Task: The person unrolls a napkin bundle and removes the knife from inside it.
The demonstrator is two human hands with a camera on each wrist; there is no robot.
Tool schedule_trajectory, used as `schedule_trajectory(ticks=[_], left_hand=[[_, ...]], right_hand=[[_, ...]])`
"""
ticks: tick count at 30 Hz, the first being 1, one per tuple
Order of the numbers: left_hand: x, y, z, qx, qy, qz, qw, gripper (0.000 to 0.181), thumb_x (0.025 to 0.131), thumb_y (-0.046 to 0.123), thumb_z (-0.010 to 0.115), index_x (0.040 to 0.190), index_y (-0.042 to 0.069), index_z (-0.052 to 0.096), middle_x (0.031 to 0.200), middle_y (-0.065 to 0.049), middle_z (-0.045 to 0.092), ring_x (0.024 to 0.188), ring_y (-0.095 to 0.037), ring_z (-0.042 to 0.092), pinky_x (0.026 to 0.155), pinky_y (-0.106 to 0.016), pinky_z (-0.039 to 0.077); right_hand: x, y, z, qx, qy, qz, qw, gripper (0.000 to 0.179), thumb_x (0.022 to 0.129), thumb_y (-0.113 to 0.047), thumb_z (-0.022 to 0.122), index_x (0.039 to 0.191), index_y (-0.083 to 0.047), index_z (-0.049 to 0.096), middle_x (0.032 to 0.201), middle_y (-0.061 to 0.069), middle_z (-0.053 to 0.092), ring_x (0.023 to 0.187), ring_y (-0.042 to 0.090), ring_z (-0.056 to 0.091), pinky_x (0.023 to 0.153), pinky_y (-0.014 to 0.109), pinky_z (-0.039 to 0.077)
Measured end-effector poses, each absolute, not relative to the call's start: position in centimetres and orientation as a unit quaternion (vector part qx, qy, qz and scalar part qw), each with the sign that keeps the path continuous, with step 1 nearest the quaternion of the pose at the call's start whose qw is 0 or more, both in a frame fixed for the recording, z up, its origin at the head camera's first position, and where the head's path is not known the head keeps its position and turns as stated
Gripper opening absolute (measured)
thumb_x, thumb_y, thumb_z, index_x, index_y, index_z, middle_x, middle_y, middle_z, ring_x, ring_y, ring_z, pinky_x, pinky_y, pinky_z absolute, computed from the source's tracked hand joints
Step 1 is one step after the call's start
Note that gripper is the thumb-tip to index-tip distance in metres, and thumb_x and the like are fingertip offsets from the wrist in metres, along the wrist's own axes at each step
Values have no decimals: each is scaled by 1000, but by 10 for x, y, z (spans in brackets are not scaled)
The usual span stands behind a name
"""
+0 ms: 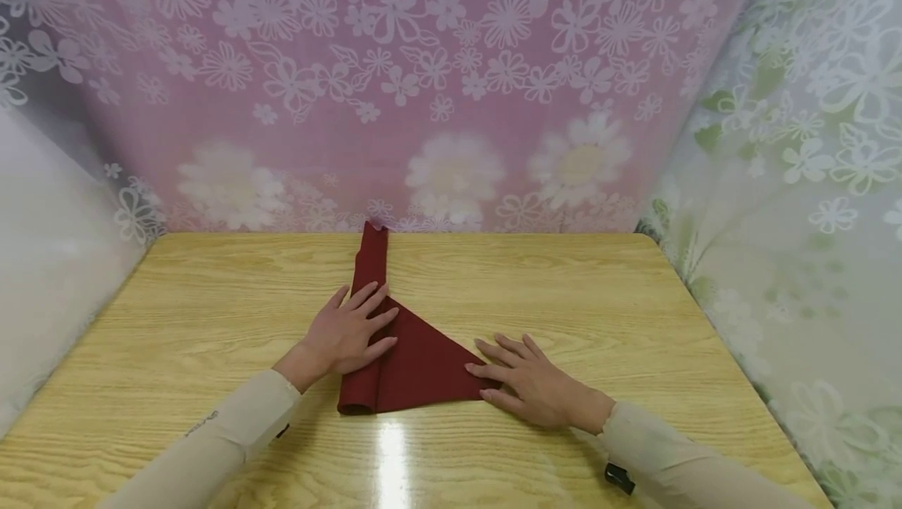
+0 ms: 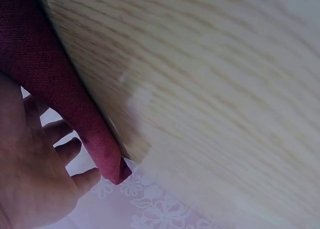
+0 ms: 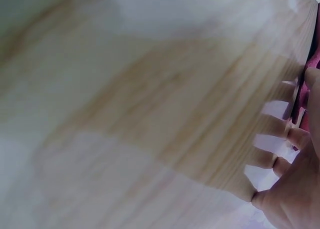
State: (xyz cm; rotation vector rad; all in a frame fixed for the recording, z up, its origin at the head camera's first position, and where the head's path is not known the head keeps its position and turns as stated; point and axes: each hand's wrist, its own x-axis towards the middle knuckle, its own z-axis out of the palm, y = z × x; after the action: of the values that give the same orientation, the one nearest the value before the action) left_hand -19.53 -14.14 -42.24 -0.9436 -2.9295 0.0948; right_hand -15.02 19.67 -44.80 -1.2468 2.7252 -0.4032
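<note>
A dark red cloth point(image 1: 430, 360) lies on the table, its left side rolled into a long tube whose narrow end points to the back edge. The flat part tapers to a corner on the right. My left hand point(image 1: 347, 334) rests on the rolled side with fingers spread and fairly straight. In the left wrist view the roll point(image 2: 55, 84) runs past the fingers. My right hand point(image 1: 532, 380) lies over the right corner, fingers extended and the tips at the cloth. The right wrist view has the fingers point(image 3: 282, 166) on the wood, with a strip of red cloth at its edge.
The wood-grain table point(image 1: 232, 282) ends at a pink floral curtain point(image 1: 451, 94) behind. A pale floral sheet point(image 1: 810, 258) hangs on the right, and a whitish one point(image 1: 56, 258) on the left. Light glares off the tabletop in front of the cloth.
</note>
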Motion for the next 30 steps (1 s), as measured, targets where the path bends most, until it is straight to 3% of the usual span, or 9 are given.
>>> schedule_trajectory(ticks=[23, 30], left_hand=[[-195, -160, -427, -324, -945, 27, 43, 51, 96, 45, 48, 137, 15, 56, 150, -11, 35, 139, -28, 30, 111, -52, 21], [-195, -161, -429, -331, -942, 5, 51, 50, 97, 42, 48, 136, 13, 56, 150, -13, 35, 137, -30, 32, 107, -51, 28]], right_hand=[[-149, 195, -448, -408, 901, -131, 71, 47, 101, -45, 39, 145, -28, 44, 156, 2, 24, 143, 30, 15, 108, 64, 9], [-149, 197, -446, -401, 903, -136, 75, 48, 101, -46, 39, 145, -28, 44, 156, 2, 23, 143, 30, 14, 108, 64, 7]])
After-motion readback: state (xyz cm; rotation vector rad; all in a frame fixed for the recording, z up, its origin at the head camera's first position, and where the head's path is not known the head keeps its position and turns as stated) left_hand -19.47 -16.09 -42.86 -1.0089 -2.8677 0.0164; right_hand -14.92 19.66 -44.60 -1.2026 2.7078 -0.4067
